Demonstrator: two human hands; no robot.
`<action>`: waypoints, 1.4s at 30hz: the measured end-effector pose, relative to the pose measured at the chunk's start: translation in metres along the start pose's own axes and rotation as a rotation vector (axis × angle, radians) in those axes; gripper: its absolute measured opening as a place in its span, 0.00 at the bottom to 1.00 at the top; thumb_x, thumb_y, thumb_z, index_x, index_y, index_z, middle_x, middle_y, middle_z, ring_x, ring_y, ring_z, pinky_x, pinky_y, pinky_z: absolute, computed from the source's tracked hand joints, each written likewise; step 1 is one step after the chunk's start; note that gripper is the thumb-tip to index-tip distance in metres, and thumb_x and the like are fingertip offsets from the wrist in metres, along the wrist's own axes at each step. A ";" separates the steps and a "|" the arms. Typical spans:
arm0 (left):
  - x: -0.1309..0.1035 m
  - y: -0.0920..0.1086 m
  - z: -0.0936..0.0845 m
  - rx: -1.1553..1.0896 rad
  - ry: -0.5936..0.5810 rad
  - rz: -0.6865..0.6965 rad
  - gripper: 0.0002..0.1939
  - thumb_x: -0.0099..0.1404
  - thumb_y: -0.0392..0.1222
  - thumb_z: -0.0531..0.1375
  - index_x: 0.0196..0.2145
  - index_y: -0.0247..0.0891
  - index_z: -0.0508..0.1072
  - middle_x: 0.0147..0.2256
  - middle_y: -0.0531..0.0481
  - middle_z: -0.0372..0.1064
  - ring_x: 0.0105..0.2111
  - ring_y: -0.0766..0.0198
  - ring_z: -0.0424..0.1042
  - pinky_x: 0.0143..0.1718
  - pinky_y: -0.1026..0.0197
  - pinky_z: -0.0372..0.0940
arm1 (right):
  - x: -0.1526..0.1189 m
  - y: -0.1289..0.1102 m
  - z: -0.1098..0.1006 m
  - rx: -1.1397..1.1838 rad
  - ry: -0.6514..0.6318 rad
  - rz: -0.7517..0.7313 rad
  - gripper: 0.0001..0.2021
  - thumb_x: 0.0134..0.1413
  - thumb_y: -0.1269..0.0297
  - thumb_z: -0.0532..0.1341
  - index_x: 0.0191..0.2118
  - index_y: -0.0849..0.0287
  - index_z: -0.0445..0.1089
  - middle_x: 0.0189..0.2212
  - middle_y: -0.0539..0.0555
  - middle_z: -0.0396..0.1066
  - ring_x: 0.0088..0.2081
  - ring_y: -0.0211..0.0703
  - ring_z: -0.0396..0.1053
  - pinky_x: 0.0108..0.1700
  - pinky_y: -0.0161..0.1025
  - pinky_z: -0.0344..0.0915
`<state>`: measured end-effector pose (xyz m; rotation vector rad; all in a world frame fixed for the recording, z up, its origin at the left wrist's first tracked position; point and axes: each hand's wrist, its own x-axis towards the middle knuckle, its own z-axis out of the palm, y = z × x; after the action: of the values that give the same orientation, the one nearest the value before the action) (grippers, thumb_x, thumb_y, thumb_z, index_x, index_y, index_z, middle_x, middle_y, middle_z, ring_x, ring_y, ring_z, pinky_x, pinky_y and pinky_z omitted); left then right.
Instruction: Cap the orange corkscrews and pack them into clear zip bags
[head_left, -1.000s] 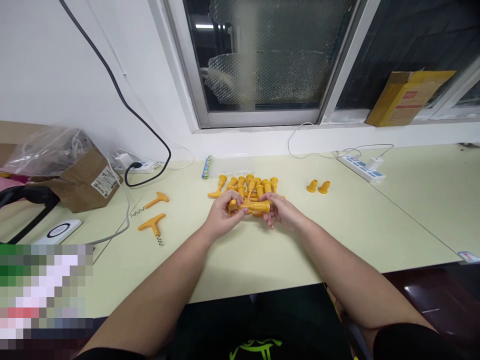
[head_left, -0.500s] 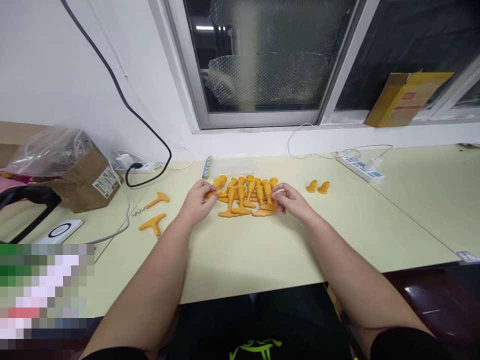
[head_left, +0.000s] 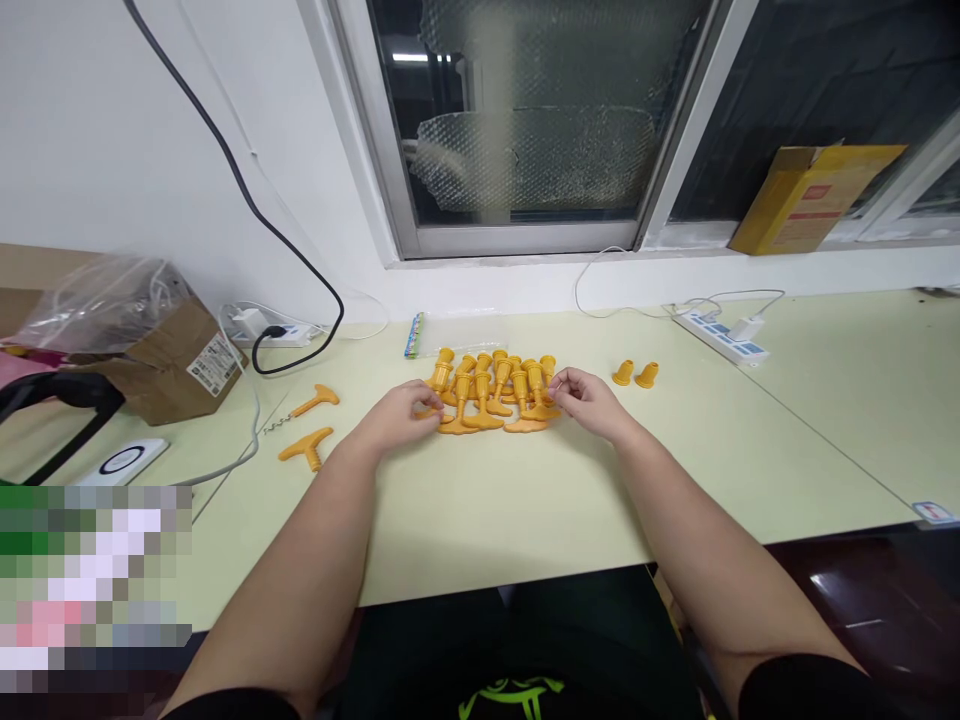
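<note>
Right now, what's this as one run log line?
left hand: touching yellow T-handle | right hand: at yellow cluster's right end | loose, left: two handles | loose, right: two caps

The left fingers (head_left: 425, 396) partly cover a yellow handle (head_left: 431, 413). Left of them, the forearm (head_left: 292, 560) hides the tip of the nearer corkscrew (head_left: 309, 442); farther left, a black frame (head_left: 101, 392) is cut off, a pixelated patch (head_left: 90, 575) unreadable.

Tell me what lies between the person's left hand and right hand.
In the head view, a cluster of ribbed, T-handled yellow plastic pieces lies between the left hand and the right hand.
</note>
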<state>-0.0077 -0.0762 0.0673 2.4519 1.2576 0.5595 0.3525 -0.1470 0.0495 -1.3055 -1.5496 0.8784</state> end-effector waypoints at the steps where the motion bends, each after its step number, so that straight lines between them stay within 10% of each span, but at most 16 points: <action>1: 0.000 -0.001 -0.002 0.030 0.066 -0.044 0.11 0.62 0.47 0.61 0.38 0.43 0.81 0.44 0.46 0.74 0.47 0.51 0.75 0.57 0.49 0.67 | 0.001 0.001 -0.002 -0.019 0.017 -0.003 0.10 0.57 0.55 0.64 0.38 0.55 0.71 0.26 0.46 0.66 0.26 0.38 0.60 0.30 0.37 0.58; 6: -0.004 -0.025 -0.018 0.269 0.531 -0.537 0.24 0.62 0.48 0.62 0.55 0.42 0.78 0.63 0.35 0.63 0.68 0.36 0.57 0.67 0.32 0.53 | 0.005 0.005 -0.020 -0.199 0.282 0.017 0.09 0.55 0.56 0.63 0.35 0.56 0.72 0.29 0.50 0.70 0.28 0.41 0.63 0.34 0.40 0.62; 10: -0.012 -0.059 -0.032 0.237 0.440 -0.934 0.40 0.53 0.51 0.67 0.63 0.40 0.69 0.71 0.26 0.49 0.70 0.23 0.48 0.60 0.19 0.52 | 0.008 0.015 -0.043 -0.459 0.561 0.028 0.09 0.53 0.58 0.62 0.37 0.56 0.73 0.38 0.55 0.71 0.37 0.47 0.68 0.47 0.48 0.67; 15: -0.012 -0.085 -0.035 0.195 0.285 -1.080 0.41 0.50 0.51 0.67 0.61 0.41 0.70 0.66 0.24 0.59 0.67 0.22 0.55 0.57 0.21 0.58 | 0.008 0.031 -0.074 -0.598 0.762 0.231 0.18 0.51 0.57 0.63 0.48 0.57 0.75 0.51 0.63 0.65 0.56 0.60 0.62 0.62 0.55 0.58; 20: -0.005 -0.072 -0.028 0.235 0.179 -0.992 0.37 0.54 0.46 0.65 0.62 0.44 0.69 0.62 0.31 0.65 0.63 0.28 0.62 0.57 0.30 0.63 | 0.008 0.044 -0.087 -0.619 0.714 0.418 0.27 0.53 0.56 0.62 0.58 0.60 0.72 0.60 0.65 0.62 0.60 0.65 0.58 0.62 0.55 0.59; 27: -0.004 -0.053 -0.027 0.218 0.198 -0.935 0.37 0.54 0.49 0.67 0.61 0.42 0.68 0.62 0.29 0.65 0.62 0.28 0.64 0.57 0.30 0.64 | 0.011 0.053 -0.077 -0.762 0.619 0.313 0.26 0.56 0.62 0.58 0.61 0.59 0.72 0.65 0.64 0.63 0.62 0.64 0.58 0.64 0.58 0.59; 37: -0.002 -0.043 -0.016 -0.030 0.491 -0.508 0.41 0.55 0.43 0.65 0.66 0.39 0.62 0.52 0.38 0.66 0.54 0.47 0.70 0.56 0.48 0.69 | 0.018 0.059 -0.068 -0.637 0.528 0.269 0.30 0.48 0.67 0.61 0.60 0.64 0.70 0.60 0.71 0.64 0.61 0.63 0.64 0.63 0.56 0.63; 42: 0.002 -0.029 -0.013 -0.258 0.700 -0.278 0.22 0.57 0.38 0.60 0.51 0.42 0.74 0.48 0.44 0.65 0.52 0.56 0.71 0.54 0.55 0.73 | 0.018 0.059 -0.065 -0.596 0.504 0.267 0.23 0.50 0.66 0.61 0.54 0.58 0.71 0.51 0.65 0.67 0.50 0.58 0.68 0.58 0.57 0.66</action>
<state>-0.0328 -0.0565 0.0658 1.8702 1.6063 1.4685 0.4327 -0.1204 0.0210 -2.0107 -1.2807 0.1879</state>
